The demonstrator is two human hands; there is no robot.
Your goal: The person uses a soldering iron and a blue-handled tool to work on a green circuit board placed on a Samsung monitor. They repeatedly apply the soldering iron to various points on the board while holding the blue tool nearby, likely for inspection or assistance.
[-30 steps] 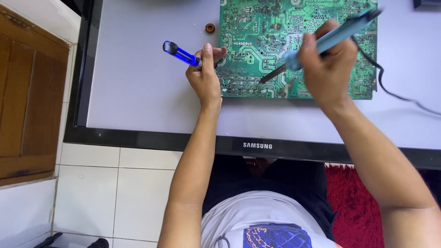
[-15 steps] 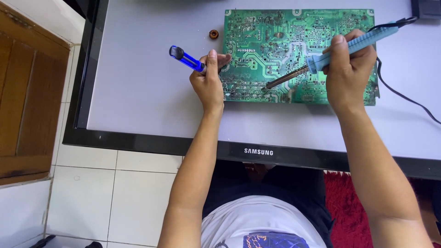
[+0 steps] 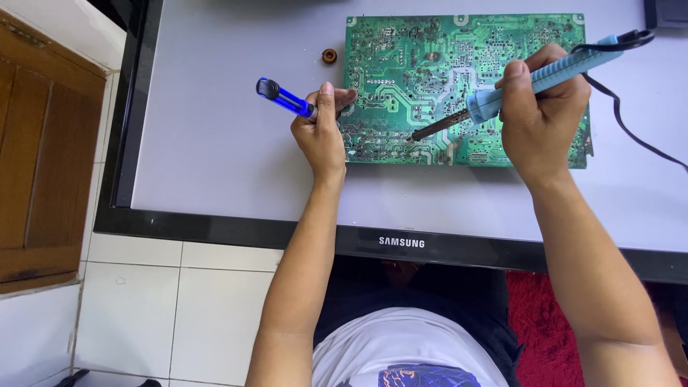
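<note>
A: Report the state of both hands.
B: The left hand [image 3: 320, 132] is closed around a blue pump [image 3: 284, 98] at the left edge of the green board [image 3: 430, 50]. The right hand [image 3: 539, 118] is closed around a light-blue iron [image 3: 530, 82], with the dark tip resting on the board's lower middle.
A: Board location?
B: Flat on the grey panel [image 3: 215, 143], solder side up, its black frame [image 3: 215, 228] at the near edge.
A: Containers?
B: No container in view. A small copper coil [image 3: 330, 55] lies loose on the panel, just left of the board. The iron's black cord [image 3: 638, 136] trails off right.
</note>
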